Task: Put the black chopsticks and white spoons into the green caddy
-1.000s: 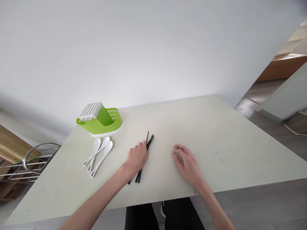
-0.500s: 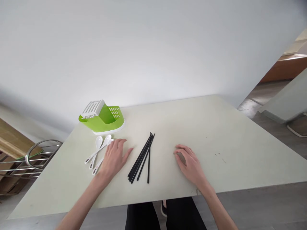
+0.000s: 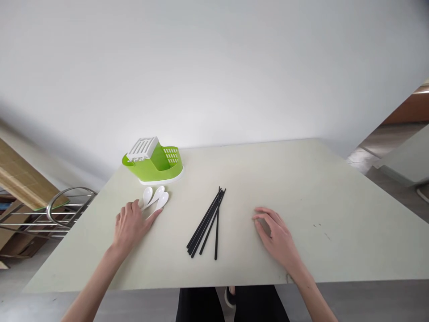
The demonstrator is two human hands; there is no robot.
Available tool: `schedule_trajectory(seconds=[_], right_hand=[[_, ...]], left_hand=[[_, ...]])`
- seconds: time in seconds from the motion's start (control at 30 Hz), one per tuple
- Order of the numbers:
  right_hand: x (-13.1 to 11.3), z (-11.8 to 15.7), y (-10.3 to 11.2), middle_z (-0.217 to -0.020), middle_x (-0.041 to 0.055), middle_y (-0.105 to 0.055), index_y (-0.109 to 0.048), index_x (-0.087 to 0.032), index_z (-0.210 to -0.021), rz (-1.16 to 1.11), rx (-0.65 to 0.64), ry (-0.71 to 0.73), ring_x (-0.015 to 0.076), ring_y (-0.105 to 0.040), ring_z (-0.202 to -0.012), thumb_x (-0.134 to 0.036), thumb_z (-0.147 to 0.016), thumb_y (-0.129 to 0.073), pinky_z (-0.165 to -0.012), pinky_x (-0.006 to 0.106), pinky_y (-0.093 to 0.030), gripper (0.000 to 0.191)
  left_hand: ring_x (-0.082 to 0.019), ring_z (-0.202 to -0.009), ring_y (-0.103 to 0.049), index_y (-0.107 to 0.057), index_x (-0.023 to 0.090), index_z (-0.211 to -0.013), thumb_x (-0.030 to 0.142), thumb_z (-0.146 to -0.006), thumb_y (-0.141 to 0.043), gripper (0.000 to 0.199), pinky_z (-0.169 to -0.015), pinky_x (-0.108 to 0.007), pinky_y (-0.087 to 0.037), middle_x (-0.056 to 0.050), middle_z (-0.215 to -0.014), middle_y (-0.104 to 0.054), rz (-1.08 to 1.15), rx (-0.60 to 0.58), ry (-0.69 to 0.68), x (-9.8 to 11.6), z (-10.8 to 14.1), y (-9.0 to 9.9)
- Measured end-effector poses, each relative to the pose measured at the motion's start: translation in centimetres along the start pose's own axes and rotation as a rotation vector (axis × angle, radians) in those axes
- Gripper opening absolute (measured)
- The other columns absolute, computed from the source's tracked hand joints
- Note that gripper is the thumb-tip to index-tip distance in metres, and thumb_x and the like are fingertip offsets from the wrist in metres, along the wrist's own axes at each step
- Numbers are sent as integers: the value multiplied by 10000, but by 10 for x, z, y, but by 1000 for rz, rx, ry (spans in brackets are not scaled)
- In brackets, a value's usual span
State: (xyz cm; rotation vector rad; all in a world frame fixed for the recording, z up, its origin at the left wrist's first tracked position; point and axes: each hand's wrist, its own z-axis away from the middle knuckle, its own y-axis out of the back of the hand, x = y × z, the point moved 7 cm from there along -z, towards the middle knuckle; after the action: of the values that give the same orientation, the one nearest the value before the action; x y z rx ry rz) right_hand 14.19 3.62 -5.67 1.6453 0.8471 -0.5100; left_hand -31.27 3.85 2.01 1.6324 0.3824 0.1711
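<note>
1. You have one view, from the camera on your head, above the near edge of the bench (image 3: 268,170).
2. It faces forward and down, across the benchtop to the wall (image 3: 214,76), which fills most of the upper half.
3. It sits close enough to take in your left hand (image 3: 129,226) and right hand (image 3: 278,235) with their forearms, and your legs (image 3: 201,306) at the bottom.
4. Its wide reach shows you the metal rack (image 3: 72,208) at left and flooring (image 3: 385,138) at right.

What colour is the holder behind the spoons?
The holder is bright green, with a white slatted top and white base; the head view shows it.
</note>
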Motion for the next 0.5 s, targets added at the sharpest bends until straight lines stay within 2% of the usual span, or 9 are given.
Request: schedule_trajectory(seconds=[0.13, 0.27, 0.4, 0.5], right_hand=[[1, 1, -2, -1398, 89, -628, -663, -302, -1087, -12, -12, -4, 312, -589, -1299, -448, -1067, -432, -864, 443, -595, 274], [2, 1, -4, -1406, 86, -625, -668, -306, -1095, -14, -20, -10, 311, -585, -1307, -449, -1067, -442, -855, 436, -595, 269], [3, 1, -4, -1404, 85, -626, -670, -303, -1093, -17, -14, -17, 307, -585, -1305, -449, -1067, -443, -864, 436, -597, 272], [2, 1, -4, -1399, 92, -630, -674, -294, -1098, -29, -15, -3, 304, -598, -1287, -452, -1069, -437, -903, 452, -594, 287]], left_hand=[[-418, -1173, -619, -575, 42, -1256, 666, -989, -373, 708, -966, -470, -482, -276, -1209, -661, -40, -52, -8, 7, -5, -4], [-376, -1071, -670, -595, 109, -1106, 526, -1060, -267, 532, -867, -439, -509, -225, -1069, -706, -92, -136, -73, 20, -5, -9], [-359, -1042, -697, -575, 137, -1102, 417, -1081, -199, 469, -787, -410, -519, -211, -1037, -721, -136, -238, -117, 31, -2, -11], [-360, -995, -720, -569, 148, -1096, 421, -1082, -172, 482, -791, -432, -524, -202, -1018, -737, -121, -293, -134, 38, -2, -9]])
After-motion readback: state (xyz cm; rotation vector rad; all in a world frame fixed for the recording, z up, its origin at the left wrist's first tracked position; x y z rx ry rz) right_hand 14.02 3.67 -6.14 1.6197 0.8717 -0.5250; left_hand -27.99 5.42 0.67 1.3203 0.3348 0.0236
